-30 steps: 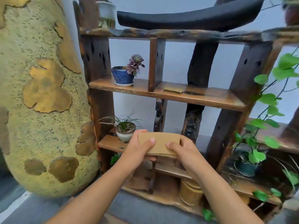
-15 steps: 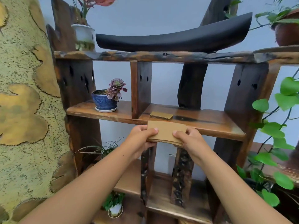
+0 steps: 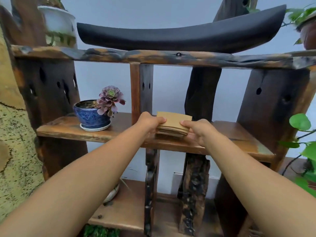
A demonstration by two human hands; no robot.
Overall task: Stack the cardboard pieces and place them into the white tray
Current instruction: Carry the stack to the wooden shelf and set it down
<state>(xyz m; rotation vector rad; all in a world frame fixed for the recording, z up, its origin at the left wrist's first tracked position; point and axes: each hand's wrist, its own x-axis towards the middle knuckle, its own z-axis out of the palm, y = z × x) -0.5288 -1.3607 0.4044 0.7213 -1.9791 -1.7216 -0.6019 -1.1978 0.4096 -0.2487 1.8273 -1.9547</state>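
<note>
The stack of cardboard pieces [image 3: 173,124] sits straight ahead of the person, between the two hands, resting on or just above the middle shelf [image 3: 230,132] near its front edge, right of the thin wooden upright. Its long axis runs left to right, so each hand takes one short end. The left hand [image 3: 150,122] pinches the left end, thumb on top, fingers beneath; the right hand [image 3: 196,129] does likewise on the right end. Both are equally near. One stack shows; the number of sheets in it is too fine to count. No white tray is visible, so it must lie elsewhere. One blue pot [image 3: 92,115] with a succulent stands well apart toward the shelf's left end.
</note>
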